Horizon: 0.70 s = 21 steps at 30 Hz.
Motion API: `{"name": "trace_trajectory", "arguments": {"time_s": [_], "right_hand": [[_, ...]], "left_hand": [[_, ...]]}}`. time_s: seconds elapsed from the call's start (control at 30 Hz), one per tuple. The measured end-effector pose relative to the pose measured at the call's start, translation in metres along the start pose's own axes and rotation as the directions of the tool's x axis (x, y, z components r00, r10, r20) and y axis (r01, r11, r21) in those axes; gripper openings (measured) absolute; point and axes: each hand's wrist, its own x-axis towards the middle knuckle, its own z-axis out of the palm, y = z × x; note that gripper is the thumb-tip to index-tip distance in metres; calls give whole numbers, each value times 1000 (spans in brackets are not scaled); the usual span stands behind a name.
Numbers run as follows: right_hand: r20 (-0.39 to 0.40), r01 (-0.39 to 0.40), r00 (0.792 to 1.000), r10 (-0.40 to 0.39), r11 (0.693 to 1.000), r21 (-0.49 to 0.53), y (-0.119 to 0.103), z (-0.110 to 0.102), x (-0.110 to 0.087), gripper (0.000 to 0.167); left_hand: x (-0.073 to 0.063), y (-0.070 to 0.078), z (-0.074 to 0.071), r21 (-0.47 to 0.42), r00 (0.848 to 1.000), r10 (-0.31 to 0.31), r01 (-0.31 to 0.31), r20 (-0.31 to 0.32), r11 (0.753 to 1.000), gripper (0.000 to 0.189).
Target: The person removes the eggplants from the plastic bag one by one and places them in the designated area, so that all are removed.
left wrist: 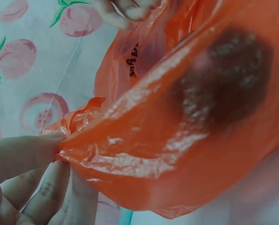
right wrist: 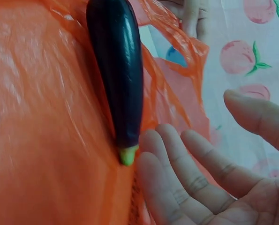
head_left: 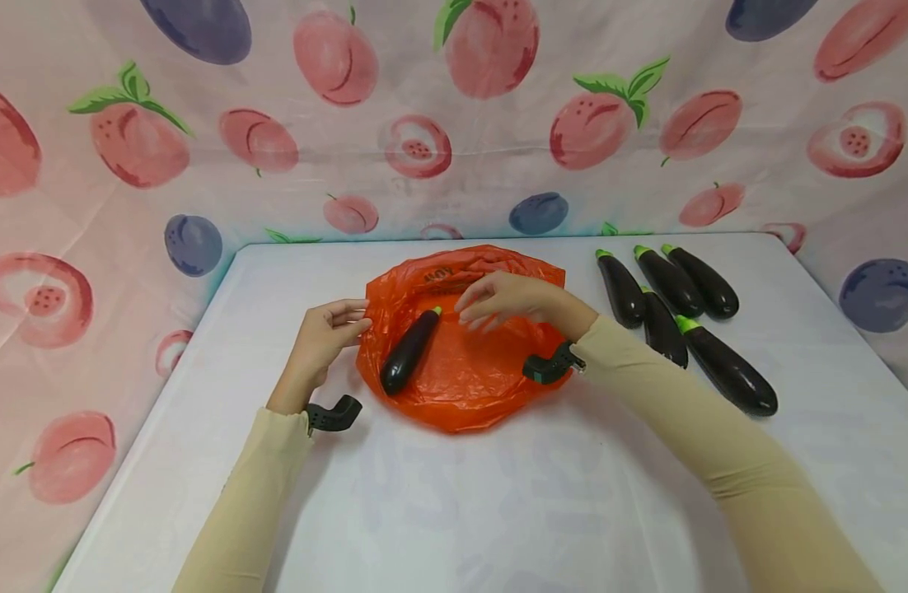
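Observation:
An orange plastic bag (head_left: 469, 362) lies spread open on the white table, with one dark eggplant (head_left: 411, 352) inside, toward its left side. My left hand (head_left: 316, 346) pinches the bag's left edge between thumb and fingers, as the left wrist view shows; through the plastic there the eggplant shows as a dark shape (left wrist: 223, 79). Over the bag's mouth is my right hand (head_left: 517, 298), its fingers loosely spread and holding nothing. In the right wrist view its fingertips (right wrist: 151, 140) are near the green stem end of the eggplant (right wrist: 118, 70).
To the right of the bag lie several more eggplants (head_left: 728, 366) in a loose group on the table (head_left: 498, 511). A fruit-print cloth (head_left: 491, 181) hangs behind the table's far edge. Each wrist carries a small black camera mount (head_left: 335, 414).

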Motion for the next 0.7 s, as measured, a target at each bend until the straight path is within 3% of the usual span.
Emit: {"name": "trace_trajectory", "arguments": {"time_s": [0.53,0.7], "right_hand": [[-96,-54,993,70,984,168,13,34,26,38],[-94,-49,993,72,972,231,20,41,31,36]], "left_hand": [[-3,5,-1,4,1000,20,-20,-3,1000,37],[-4,6,0,7,1000,23,-23,-3,1000,37]]}}
